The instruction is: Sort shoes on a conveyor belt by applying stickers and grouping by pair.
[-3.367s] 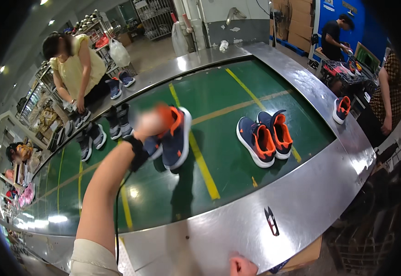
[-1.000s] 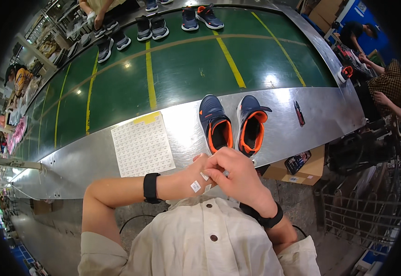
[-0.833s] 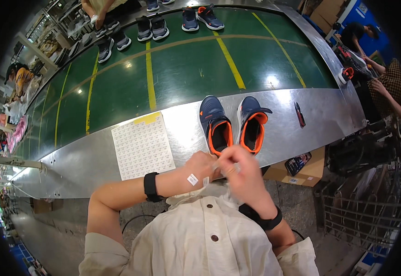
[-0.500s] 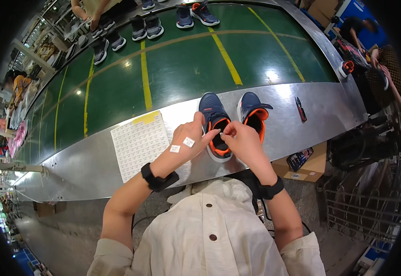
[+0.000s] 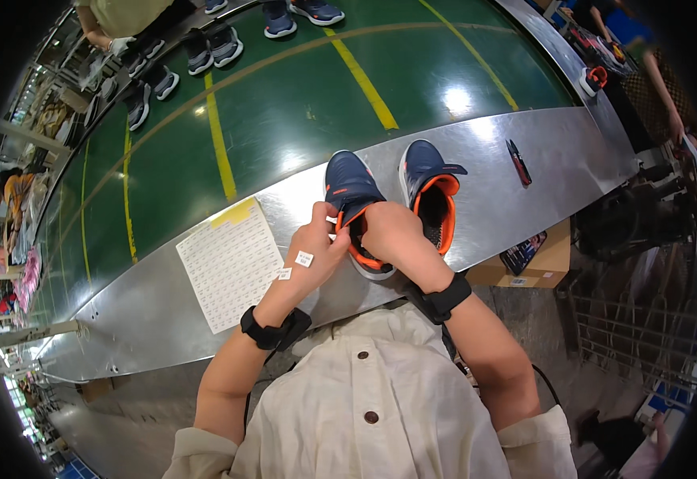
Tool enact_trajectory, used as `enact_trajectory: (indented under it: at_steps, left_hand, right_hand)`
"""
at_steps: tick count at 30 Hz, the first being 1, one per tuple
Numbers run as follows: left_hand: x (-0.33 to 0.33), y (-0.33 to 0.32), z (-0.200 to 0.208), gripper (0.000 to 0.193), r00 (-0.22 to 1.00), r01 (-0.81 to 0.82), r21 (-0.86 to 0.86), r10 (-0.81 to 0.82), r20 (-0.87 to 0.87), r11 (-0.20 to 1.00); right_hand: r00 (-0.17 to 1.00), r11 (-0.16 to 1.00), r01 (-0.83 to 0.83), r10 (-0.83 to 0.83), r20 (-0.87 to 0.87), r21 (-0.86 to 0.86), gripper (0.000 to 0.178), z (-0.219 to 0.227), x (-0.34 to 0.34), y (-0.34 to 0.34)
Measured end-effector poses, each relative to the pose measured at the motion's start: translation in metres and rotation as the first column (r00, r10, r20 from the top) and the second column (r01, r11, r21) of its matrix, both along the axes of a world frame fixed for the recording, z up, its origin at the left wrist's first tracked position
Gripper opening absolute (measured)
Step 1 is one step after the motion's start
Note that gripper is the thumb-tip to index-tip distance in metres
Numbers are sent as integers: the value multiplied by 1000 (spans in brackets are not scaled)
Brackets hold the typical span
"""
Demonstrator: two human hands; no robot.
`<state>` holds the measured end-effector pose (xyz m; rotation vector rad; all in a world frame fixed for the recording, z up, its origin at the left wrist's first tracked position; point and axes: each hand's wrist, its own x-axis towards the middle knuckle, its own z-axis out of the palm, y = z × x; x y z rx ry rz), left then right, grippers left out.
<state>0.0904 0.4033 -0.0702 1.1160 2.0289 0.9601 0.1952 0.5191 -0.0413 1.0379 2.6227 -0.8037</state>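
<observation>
A navy sneaker [image 5: 350, 177] with an orange lining stands on the metal ledge, toe pointing away from me. My left hand [image 5: 315, 249] pinches the left side of its collar between thumb and fingers. Two small white stickers [image 5: 304, 259] cling to the back of that hand and wrist. My right hand [image 5: 399, 238] reaches down into the shoe opening, its fingertips hidden inside. Close on the right stands the matching sneaker [image 5: 426, 165], its strap sticking out sideways; neither hand grips it. Left of my hands lies a white sheet of small printed labels [image 5: 232, 267] with a yellow patch.
A red-and-black pen-like tool [image 5: 518, 164] lies on the metal ledge [image 5: 560, 148] to the right. Beyond is a green conveyor belt [image 5: 284, 112] with several shoes [image 5: 224, 45] at its far side. A cardboard box [image 5: 552, 259] sits below the ledge. Other people are around the line.
My right hand has moved from a pinch above the shoe opening down into it. My left hand has closed on the collar. The whole view has shifted slightly.
</observation>
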Motion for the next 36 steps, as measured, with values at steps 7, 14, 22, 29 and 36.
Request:
enact_trajectory:
  at_steps: [7,14,22,29,36]
  left_hand:
    - [0,-2,7,32,1000,-2,-37,3,28,999]
    - [2,-1,5,27,999,-8,14,8,-32,1000]
    - [3,0,4,31,1000,-18,-12,17,-16,1000]
    - [9,7,-1,37,992,-44,-42,39,-116,998]
    - [11,24,11,44,875,144,255,-2,-485,956]
  right_hand:
    - [996,997,47,-43,82,-55,20,3,-9,-1]
    - [998,998,-53,52,40,43,17,-6,-10,-2]
    - [987,995,-87,79,140,51,14,-11,-16,-3]
    - [993,988,-89,77,92,130,13,-21,-12,-7]
    - [958,986,-40,84,-273,163,21,-12,22,-4]
